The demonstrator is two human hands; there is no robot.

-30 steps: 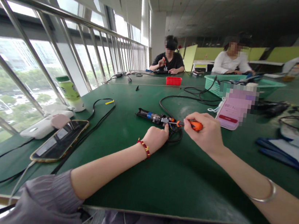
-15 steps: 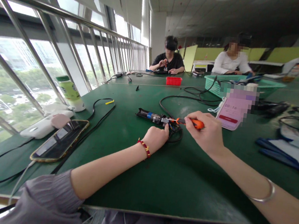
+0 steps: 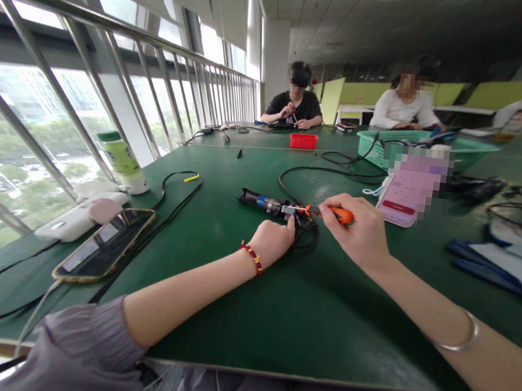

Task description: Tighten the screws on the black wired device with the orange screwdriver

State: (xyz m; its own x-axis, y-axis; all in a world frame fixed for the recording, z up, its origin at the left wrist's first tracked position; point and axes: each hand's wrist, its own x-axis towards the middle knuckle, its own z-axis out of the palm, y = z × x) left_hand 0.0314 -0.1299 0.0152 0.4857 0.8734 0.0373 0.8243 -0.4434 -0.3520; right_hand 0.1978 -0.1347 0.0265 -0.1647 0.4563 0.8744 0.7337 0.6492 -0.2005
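Note:
A black cylindrical device [image 3: 260,200] with a blue band lies on the green table, its right end showing exposed parts and small wires. My left hand [image 3: 273,241] rests at its near side, the index finger pressed on the exposed part and the other fingers curled. In my right hand [image 3: 357,229] is an orange-handled screwdriver [image 3: 342,215], held almost level, with its shaft pointing left over the device. The exact contact of its tip is too small to make out. A black cable curls around the device's right end.
Right of my hands stand a phone [image 3: 401,198], a green basket [image 3: 475,153] and blue-white gloves [image 3: 511,267]. Leftward lie another phone [image 3: 105,245], a cable and a green-lidded cup [image 3: 124,161]. Beyond are a red box [image 3: 303,141] and people seated at the table.
My right hand and the screwdriver have shifted very slightly left. My left hand and the device stay in place. The person across has moved a hand a little.

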